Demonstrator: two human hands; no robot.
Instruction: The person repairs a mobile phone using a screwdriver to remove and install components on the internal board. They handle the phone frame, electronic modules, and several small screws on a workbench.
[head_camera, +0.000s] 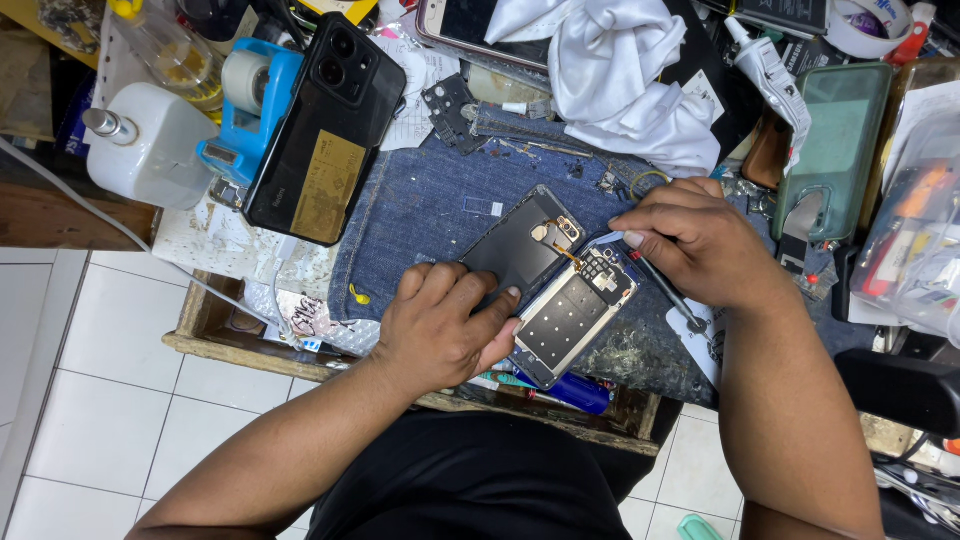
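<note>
- Pressing down on the opened phone (548, 285), the left hand (445, 325) lies flat, fingers spread, clamping nothing.
- The right hand (690, 240) pinches a thin tool (665, 290), tip at the phone's upper end.
- The phone rests on denim cloth (430, 200) on the cluttered surface (200, 330).
- Back cover already off and insides bare; inner work looks unfinished.

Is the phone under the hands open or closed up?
Open: the phone lies with its back cover off, the circuit board and inner frame bare between the left hand and right hand.
</note>
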